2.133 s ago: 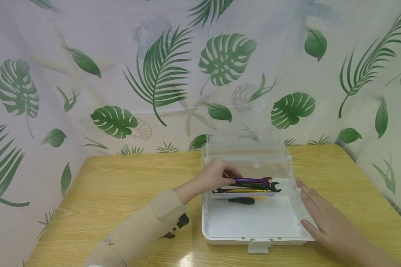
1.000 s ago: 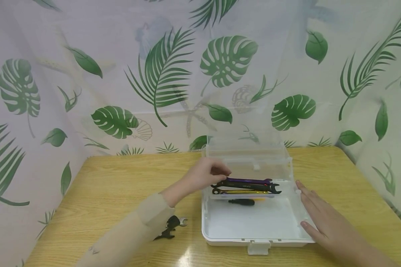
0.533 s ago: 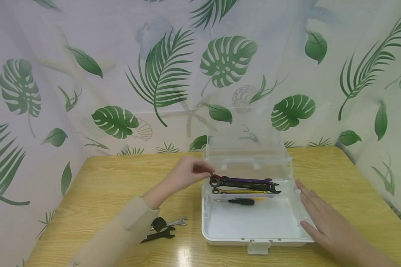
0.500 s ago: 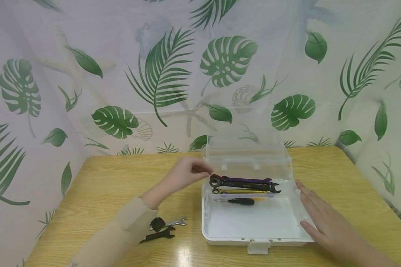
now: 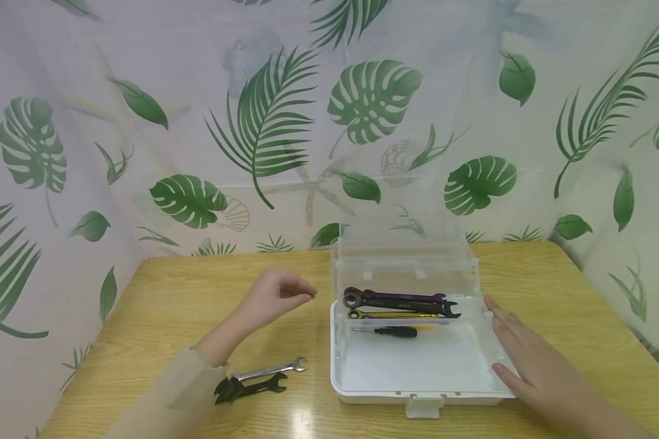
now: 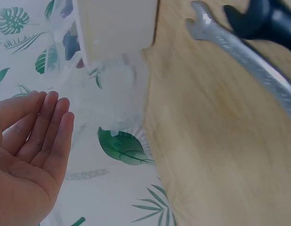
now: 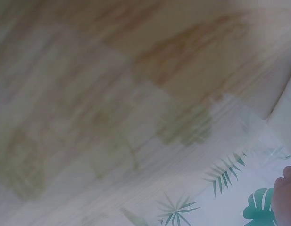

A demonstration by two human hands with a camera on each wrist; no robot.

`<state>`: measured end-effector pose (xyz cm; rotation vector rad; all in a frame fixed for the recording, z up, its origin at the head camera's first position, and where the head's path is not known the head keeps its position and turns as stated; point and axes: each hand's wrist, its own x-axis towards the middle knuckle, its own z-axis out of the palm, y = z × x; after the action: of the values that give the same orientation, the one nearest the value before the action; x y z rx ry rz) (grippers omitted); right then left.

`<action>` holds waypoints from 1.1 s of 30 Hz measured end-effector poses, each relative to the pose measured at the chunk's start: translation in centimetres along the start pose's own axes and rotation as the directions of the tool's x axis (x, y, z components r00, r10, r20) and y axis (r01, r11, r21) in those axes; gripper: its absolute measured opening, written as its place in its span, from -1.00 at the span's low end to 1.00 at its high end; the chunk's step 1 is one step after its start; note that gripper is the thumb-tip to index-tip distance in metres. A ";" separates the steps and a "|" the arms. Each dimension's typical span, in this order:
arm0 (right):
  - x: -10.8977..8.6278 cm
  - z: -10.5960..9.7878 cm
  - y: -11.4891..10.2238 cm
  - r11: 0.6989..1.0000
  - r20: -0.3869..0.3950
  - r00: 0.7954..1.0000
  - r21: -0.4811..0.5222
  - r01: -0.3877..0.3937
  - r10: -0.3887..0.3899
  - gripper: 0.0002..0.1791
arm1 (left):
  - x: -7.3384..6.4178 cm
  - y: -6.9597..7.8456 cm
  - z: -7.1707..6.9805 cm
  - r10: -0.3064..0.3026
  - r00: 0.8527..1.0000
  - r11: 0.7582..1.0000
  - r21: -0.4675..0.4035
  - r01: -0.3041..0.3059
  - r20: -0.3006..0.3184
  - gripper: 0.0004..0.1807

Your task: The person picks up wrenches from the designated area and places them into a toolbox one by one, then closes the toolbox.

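My left hand [image 5: 274, 299] hovers left of the toolbox with nothing in its fingers; the left wrist view shows the palm [image 6: 29, 174] bare, fingers lightly bent. My right hand [image 5: 538, 366] rests against the right wall of the white toolbox [image 5: 417, 399], fingers straight. The toolbox's clear lid stands raised at the back. In its upper tray lie a black wrench [image 5: 403, 302], a purple wrench [image 5: 412, 296], a gold wrench [image 5: 395, 315] and something red partly hidden. A black-handled screwdriver [image 5: 398, 331] lies in front of them, with an orange piece partly behind it.
On the table left of the toolbox lie a silver wrench [image 5: 271, 370] and a black wrench [image 5: 263, 386]. A dark object [image 5: 227, 389] by the left cuff covers their near ends. Leaf-printed cloth [image 5: 285, 122] hangs behind the wooden table [image 5: 214, 274].
My left hand has let go of the wrenches in the tray and drawn back leftward, out of the toolbox. More of both table wrenches shows. My right hand has stayed put.
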<state>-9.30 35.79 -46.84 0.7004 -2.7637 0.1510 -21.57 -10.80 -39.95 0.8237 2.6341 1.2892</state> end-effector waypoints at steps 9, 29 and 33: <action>-0.1 0.1 0.0 1.000 -0.013 1.000 0.007 0.003 -0.003 -0.15 | -2.1 -1.6 -0.1 -0.043 0.999 0.999 0.004 0.043 -0.001 -0.86; -0.1 0.1 0.0 1.000 -0.013 1.000 0.004 0.014 -0.014 -0.14 | -6.5 -4.7 0.7 -0.137 0.990 0.990 -0.044 0.137 0.016 -0.88; -0.1 0.3 0.1 0.999 -0.035 0.999 0.011 0.039 -0.038 -0.14 | -7.5 -5.3 0.9 -0.160 0.987 0.985 -0.054 0.161 0.020 -0.88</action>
<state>-9.37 35.87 -47.11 0.7468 -2.7168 0.1703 -17.19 -16.56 -45.60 0.5965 2.5792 1.3013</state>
